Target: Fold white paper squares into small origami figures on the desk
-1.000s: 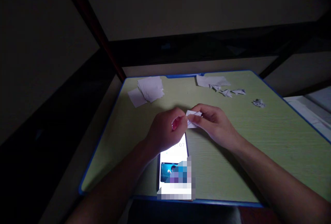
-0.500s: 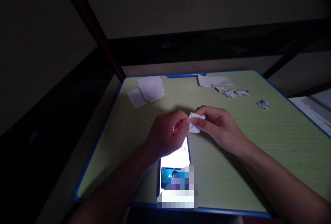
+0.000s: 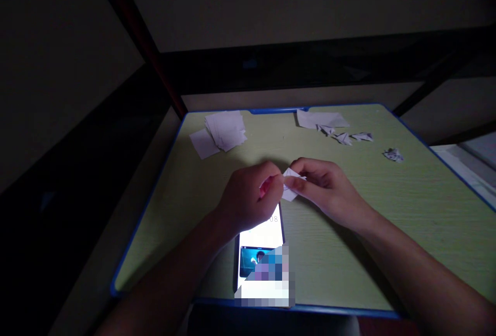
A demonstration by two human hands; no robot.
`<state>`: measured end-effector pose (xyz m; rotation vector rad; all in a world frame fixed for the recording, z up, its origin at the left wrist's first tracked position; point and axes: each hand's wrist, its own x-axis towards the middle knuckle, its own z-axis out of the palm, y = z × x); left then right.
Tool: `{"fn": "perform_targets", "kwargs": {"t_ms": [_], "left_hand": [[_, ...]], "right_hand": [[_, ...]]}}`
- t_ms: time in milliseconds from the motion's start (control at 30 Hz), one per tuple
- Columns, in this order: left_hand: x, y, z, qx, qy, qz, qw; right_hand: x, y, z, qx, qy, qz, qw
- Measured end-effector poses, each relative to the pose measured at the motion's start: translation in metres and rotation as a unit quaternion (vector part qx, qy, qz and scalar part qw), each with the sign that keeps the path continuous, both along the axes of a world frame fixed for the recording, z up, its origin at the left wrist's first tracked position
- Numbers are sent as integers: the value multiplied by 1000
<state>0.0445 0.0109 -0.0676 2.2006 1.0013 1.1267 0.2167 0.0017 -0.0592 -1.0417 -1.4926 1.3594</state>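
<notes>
Dim room, dark bed-frame bars behind, green table (image 3: 387,222) with a blue rim. Both hands meet over the table's middle, just beyond the far end of a lit phone (image 3: 259,240).

Left hand (image 3: 248,201) is closed, thumb and forefinger pinching the left edge of a small folded paper (image 3: 290,185), white. Right hand (image 3: 329,191) is closed as well, fingertips pinching the paper's right side. The paper sits between the two hands, low over the table; cannot tell if it touches the top.

Far left: paper stack (image 3: 227,129) of white squares, with a loose square (image 3: 203,144) just beside it on the near side. Far right: flat sheet (image 3: 321,119), a few folded pieces (image 3: 344,137) near it, and a crumpled scrap (image 3: 393,155) further right, apart.

Handling, as a judgement: the folded paper looks very light, thin and soft. It likely creases at any squeeze and tears if pulled hard, and is not slippery. The folded layers give it a little stiffness. Best grip is a light fingertip pinch at the creased edges or corners, on both sides, which keeps the layers together.
</notes>
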Motion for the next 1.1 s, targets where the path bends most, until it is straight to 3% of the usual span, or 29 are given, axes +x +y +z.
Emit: {"fn": "perform_targets", "kwargs": {"t_ms": [1100], "left_hand": [[2,1,-4,-9,-44,-5,999]], "right_hand": [[-1,1,-2,-9,17,9,1000]]}}
